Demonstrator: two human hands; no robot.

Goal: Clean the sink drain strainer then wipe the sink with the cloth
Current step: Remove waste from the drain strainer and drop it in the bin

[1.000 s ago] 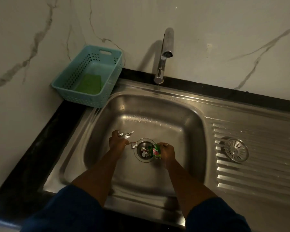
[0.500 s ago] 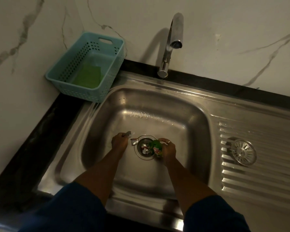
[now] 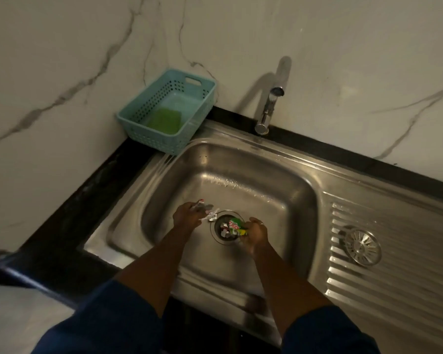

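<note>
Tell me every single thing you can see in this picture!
sink: one, steel, set in the counter
counter: one, black, around the sink
wall: white, grey veins, behind
tap: one, shiny, behind the basin
basket: one, teal, back left corner
cloth: one, green, inside the basket
strainer: one, steel, on the ribbed drainboard, right
drain: one, steel ring, basin floor
drain scraps: several, silvery, in the drain
green wrapper: one, over the drain
held scraps: a few, silvery, left of the drain
left hand: grips the held scraps
right hand: pinches the green wrapper
sleeves: two, dark blue, bottom edge
</note>
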